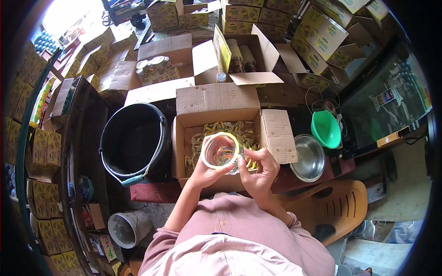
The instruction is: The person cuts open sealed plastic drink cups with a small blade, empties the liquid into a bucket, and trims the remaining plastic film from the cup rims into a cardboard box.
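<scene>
A clear round jar (221,152) with a yellow band around its rim is held tilted above an open cardboard box (216,95). My left hand (202,172) is wrapped round the jar's left side and underside. At the jar's right side, my right hand (260,172) has its thumb and fingers pinched together by the rim; whatever is between them is too small to name. Colourful lettering shows through the glass. Inside the box, yellow-green strips (239,130) lie scattered behind and below the jar.
A black bucket (133,138) stands left of the box. On the right are a metal bowl (307,158) and a green bowl (326,129). Behind, open cartons hold jars (156,69) and dark bottles (235,57). An orange chair (340,207) is at lower right.
</scene>
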`<move>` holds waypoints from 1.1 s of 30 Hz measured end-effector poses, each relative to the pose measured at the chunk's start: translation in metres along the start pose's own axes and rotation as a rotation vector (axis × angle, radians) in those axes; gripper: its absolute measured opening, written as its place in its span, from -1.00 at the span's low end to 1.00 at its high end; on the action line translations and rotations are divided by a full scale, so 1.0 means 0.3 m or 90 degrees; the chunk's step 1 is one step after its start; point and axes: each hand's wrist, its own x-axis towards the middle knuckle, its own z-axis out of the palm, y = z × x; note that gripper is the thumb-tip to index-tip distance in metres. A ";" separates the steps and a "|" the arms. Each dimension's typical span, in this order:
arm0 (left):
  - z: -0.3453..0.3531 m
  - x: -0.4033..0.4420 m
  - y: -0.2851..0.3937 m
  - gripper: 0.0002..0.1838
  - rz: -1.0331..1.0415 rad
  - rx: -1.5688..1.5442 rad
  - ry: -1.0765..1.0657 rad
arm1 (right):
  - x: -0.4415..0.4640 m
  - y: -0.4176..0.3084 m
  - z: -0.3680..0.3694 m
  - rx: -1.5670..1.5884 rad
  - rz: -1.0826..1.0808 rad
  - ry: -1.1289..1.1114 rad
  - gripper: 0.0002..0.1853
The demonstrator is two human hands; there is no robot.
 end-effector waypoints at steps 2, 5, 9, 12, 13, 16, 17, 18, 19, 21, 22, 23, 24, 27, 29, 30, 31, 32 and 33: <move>-0.005 0.013 -0.007 -0.32 -0.002 -0.002 0.005 | 0.006 0.015 0.008 -0.002 -0.002 0.004 -0.82; -0.019 0.032 -0.007 -0.32 0.010 0.014 -0.001 | 0.030 0.019 0.016 -0.032 -0.019 -0.005 -0.72; -0.034 0.039 -0.016 -0.33 0.030 0.048 -0.005 | 0.051 0.026 0.035 -0.045 -0.041 -0.003 -0.76; -0.044 0.039 -0.015 -0.31 0.015 0.102 -0.005 | 0.064 0.030 0.044 -0.051 -0.043 -0.004 -0.76; -0.047 0.040 -0.013 -0.30 0.006 0.125 -0.007 | 0.070 0.030 0.044 -0.057 -0.046 -0.008 -0.75; -0.058 0.041 -0.034 -0.26 0.018 0.068 -0.044 | 0.080 0.053 0.044 -0.024 -0.031 -0.029 -0.75; -0.060 0.040 -0.030 -0.22 0.005 0.079 -0.034 | 0.082 0.062 0.042 -0.005 -0.022 -0.036 -0.75; -0.066 0.040 -0.030 -0.22 0.000 0.082 -0.031 | 0.088 0.066 0.037 0.013 -0.016 -0.052 -0.75; -0.072 0.041 -0.030 -0.22 -0.005 0.085 -0.028 | 0.095 0.070 0.030 0.031 -0.011 -0.069 -0.75; -0.079 0.045 -0.031 -0.23 -0.013 0.088 -0.030 | 0.095 0.075 0.023 0.048 0.003 -0.086 -0.76; -0.082 0.047 -0.031 -0.23 -0.015 0.088 -0.036 | 0.085 0.076 0.021 0.047 0.011 -0.087 -0.76; -0.084 0.049 -0.032 -0.23 -0.016 0.087 -0.040 | 0.081 0.078 0.020 0.047 0.018 -0.088 -0.76; -0.084 0.050 -0.034 -0.24 -0.019 0.085 -0.044 | 0.083 0.080 0.021 0.048 0.014 -0.079 -0.75; -0.080 0.053 -0.028 -0.23 -0.021 0.103 -0.063 | 0.086 0.082 0.019 0.042 0.008 -0.064 -0.73; -0.080 0.052 -0.015 -0.23 -0.022 0.119 -0.078 | 0.092 0.075 0.016 0.027 0.002 -0.073 -0.75; -0.080 0.050 -0.010 -0.22 -0.022 0.127 -0.084 | 0.093 0.077 0.016 0.026 -0.002 -0.073 -0.75; -0.079 0.049 -0.008 -0.22 -0.027 0.124 -0.081 | 0.095 0.079 0.018 0.026 -0.005 -0.073 -0.74; -0.080 0.048 -0.005 -0.22 -0.031 0.121 -0.079 | 0.096 0.081 0.019 0.026 -0.009 -0.072 -0.74; -0.080 0.047 -0.004 -0.22 -0.035 0.117 -0.078 | 0.098 0.080 0.018 0.025 -0.005 -0.082 -0.72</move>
